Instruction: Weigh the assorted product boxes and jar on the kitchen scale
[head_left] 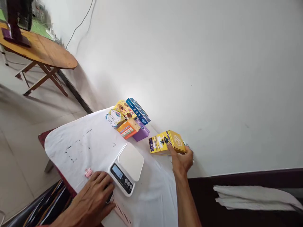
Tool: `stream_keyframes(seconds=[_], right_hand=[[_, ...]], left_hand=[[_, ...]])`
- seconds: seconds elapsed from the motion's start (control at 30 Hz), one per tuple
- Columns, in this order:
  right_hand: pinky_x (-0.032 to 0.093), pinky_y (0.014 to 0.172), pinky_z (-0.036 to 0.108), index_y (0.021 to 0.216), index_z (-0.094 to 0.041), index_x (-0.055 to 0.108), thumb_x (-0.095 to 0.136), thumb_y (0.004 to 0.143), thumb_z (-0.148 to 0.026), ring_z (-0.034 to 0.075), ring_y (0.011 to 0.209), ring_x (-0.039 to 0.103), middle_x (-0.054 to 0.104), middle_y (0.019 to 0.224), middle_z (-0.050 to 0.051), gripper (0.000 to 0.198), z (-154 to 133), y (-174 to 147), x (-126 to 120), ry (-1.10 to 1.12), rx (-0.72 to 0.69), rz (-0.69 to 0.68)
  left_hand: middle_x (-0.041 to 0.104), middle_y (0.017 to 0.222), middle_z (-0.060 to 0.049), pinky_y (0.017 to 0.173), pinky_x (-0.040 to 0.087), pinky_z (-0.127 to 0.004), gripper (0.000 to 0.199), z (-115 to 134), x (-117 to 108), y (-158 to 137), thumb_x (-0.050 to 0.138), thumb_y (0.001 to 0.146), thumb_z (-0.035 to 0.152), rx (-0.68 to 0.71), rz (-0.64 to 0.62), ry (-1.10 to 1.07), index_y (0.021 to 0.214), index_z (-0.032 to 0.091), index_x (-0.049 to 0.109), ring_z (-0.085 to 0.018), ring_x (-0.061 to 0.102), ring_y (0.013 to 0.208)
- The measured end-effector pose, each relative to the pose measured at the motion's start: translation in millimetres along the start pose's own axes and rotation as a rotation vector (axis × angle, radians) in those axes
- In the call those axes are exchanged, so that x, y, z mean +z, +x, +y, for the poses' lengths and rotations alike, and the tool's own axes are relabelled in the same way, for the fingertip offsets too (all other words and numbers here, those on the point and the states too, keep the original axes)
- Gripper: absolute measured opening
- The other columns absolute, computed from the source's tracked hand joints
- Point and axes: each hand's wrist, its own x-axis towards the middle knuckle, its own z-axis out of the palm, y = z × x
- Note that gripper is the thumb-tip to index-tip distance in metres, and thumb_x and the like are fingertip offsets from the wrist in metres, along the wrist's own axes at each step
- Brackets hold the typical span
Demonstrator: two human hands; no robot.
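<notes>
The right hand point(181, 160) held a yellow box point(159, 143) at the wall-side edge of the cloth-covered tabletop point(94, 142). Its thumb pressed the printed face while the other fingers wrapped the opposite side, pinching the box between them; whether the box touched the cloth could not be told. A pale item point(188, 145) showed partly behind that hand.

The left hand point(98, 192) lay palm down by the tabletop's near edge, fingers slightly bent and close together, over a pink slotted strip point(123, 215); whether they gripped it could not be told. A small pink piece point(88, 172) lay just beyond the fingertips.

Between the hands, a white scale point(131, 161) stood with its display lit and its plate bare. Toward the tabletop's far left corner, against the wall-side edge, a blue box point(138, 111), a yellow cookie box point(124, 109), a white box point(113, 119), an orange box point(127, 130) and a purple box point(142, 130) stood clustered together.
</notes>
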Motion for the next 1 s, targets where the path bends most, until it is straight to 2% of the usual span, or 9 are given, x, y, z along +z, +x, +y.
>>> stream_keyframes(seconds=[0.1,0.23,0.33,0.47,0.67,0.83,1.0], right_hand=[[0.054,0.098,0.046,0.134,-0.014,0.060,0.089,0.054,-0.059,0.034,0.116,0.062,0.064,0.132,0.016,0.096,-17,-25,-38,0.082,-0.003,-0.004],[0.060,0.087,0.041,0.134,-0.017,0.061,0.092,0.058,-0.053,0.033,0.117,0.064,0.066,0.131,0.014,0.090,-46,-57,-67,0.286,-0.001,-0.186],[0.062,0.084,0.041,0.134,-0.017,0.061,0.093,0.059,-0.051,0.034,0.115,0.066,0.069,0.126,0.013,0.088,-61,-77,-67,0.374,0.005,-0.326],[0.064,0.082,0.042,0.133,-0.019,0.060,0.093,0.059,-0.051,0.034,0.115,0.066,0.069,0.124,0.012,0.087,-70,-95,-56,0.404,0.000,-0.457],[0.063,0.089,0.045,0.138,-0.021,0.054,0.093,0.061,-0.052,0.035,0.123,0.063,0.065,0.133,0.013,0.092,-69,-97,-56,0.373,-0.001,-0.527],[0.060,0.097,0.048,0.150,-0.023,0.042,0.093,0.061,-0.056,0.037,0.139,0.052,0.051,0.153,0.018,0.108,-71,-87,-64,0.260,-0.024,-0.569],[0.062,0.092,0.047,0.145,-0.017,0.049,0.091,0.060,-0.060,0.036,0.125,0.063,0.059,0.144,0.020,0.104,-85,-84,-59,0.208,-0.029,-0.576]], left_hand=[[0.069,0.113,-0.007,0.099,0.042,-0.051,0.015,3,-4,-1,0.070,0.093,0.029,-0.026,-0.024,-0.028,0.105,0.021,0.065,-0.031,0.060,0.111],[0.068,0.113,-0.007,0.099,0.042,-0.050,0.014,4,-8,-1,0.068,0.095,0.031,-0.023,-0.033,-0.038,0.104,0.021,0.065,-0.031,0.059,0.110],[0.068,0.110,-0.006,0.097,0.042,-0.049,0.014,4,-9,-2,0.069,0.094,0.032,-0.024,-0.030,-0.043,0.102,0.021,0.065,-0.030,0.060,0.107],[0.069,0.113,-0.005,0.099,0.041,-0.048,0.015,4,-9,-2,0.071,0.093,0.033,-0.030,-0.026,-0.049,0.102,0.022,0.064,-0.029,0.059,0.108],[0.068,0.115,-0.004,0.100,0.039,-0.047,0.017,4,-9,-1,0.071,0.093,0.034,-0.041,-0.045,-0.062,0.103,0.023,0.064,-0.028,0.058,0.109],[0.068,0.113,-0.006,0.099,0.039,-0.048,0.018,4,-10,0,0.073,0.091,0.034,-0.038,-0.058,-0.067,0.101,0.022,0.064,-0.029,0.057,0.109],[0.068,0.115,-0.005,0.100,0.038,-0.047,0.019,2,-7,-3,0.073,0.091,0.034,-0.036,-0.037,-0.071,0.103,0.023,0.063,-0.029,0.057,0.112]])
